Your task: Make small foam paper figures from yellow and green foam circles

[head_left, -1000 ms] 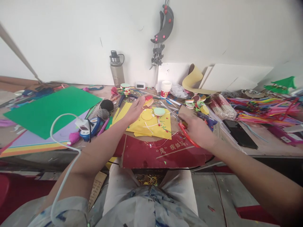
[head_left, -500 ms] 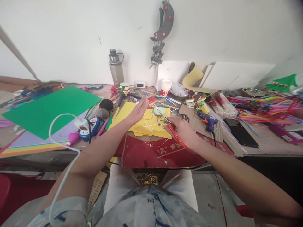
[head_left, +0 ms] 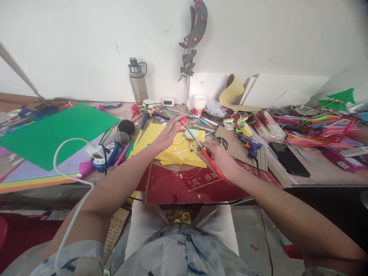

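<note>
My right hand (head_left: pixel 220 159) is closed around the red handles of a pair of scissors (head_left: pixel 209 163), whose blades point up and left. Their tips come close to the fingertips of my left hand (head_left: pixel 168 134), which reaches forward over yellow paper sheets (head_left: pixel 149 143). Its thumb and fingers come together at the far end, and whatever they grip is too small to make out. A small red piece (head_left: pixel 184 124) shows beside those fingertips. Partly behind the blades lies a small rattle drum (head_left: pixel 192 133) with a pale green face. White paper strips (head_left: pixel 178 154) rest on the yellow sheets.
Red cardboard (head_left: pixel 172 188) covers the table's front edge. To the right are a glue gun (head_left: pixel 253 147), a phone (head_left: pixel 289 159) and pipe cleaners (head_left: pixel 304 130). A paper cup (head_left: pixel 199 105) and a bottle (head_left: pixel 138 80) stand behind. Green sheet (head_left: pixel 57 134) lies left; a white cable (head_left: pixel 73 218) crosses near my left arm.
The whole view has shifted slightly, so things appear a little farther left. The scissors' red handles look closer together than before. Both hands keep nearly the same places.
</note>
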The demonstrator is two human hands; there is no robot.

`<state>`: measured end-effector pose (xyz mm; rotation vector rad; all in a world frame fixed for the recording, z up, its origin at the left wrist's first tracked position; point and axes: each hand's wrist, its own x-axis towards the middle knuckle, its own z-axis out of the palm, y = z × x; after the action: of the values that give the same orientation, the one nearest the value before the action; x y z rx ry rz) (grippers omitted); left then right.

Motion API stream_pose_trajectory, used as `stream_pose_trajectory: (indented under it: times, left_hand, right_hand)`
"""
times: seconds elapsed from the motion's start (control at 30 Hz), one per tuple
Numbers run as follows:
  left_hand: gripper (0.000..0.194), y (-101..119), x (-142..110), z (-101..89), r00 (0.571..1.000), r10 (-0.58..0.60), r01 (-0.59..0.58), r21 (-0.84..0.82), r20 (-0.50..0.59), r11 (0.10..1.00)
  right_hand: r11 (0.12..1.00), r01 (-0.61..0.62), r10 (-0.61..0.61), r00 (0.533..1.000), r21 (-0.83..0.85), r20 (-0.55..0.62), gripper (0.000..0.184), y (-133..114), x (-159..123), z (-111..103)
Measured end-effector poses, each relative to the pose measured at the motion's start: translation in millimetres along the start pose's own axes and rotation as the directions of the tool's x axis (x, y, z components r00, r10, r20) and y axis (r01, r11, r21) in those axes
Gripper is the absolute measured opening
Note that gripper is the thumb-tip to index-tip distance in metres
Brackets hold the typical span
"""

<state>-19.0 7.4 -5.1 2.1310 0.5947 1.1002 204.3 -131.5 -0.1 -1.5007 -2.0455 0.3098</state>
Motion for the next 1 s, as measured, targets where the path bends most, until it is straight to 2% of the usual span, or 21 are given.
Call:
stream_pose_trajectory:
  times: [0.3,0.53,0.73,1.0]
  left_hand:
    - [0.083,-1,-1,-1.7,0.999,-0.042,0.042,0.017,0.024,0.999]
    - [0.077,-6,-3,4.5,0.998,-0.063,0.064,-0.131,0.013,0.989]
    - [0.069,-12,-2,11.5,0.997,-0.081,0.081,-0.367,0.016,0.927]
    - [0.066,-12,1,9.6,0.996,-0.088,0.084,-0.384,0.006,0.920]
  right_hand:
    - [0.998,-0.009,0.010,1.000,0.058,-0.003,0.020,-1,3,0]
    - [0.998,-0.015,0.016,1.000,0.057,-0.010,0.018,3,3,6]
    - [0.999,-0.024,0.023,1.000,0.045,0.004,0.017,2,4,3]
    - [0.985,-0.016,0.014,1.000,0.170,0.016,0.027,-2,1,0]
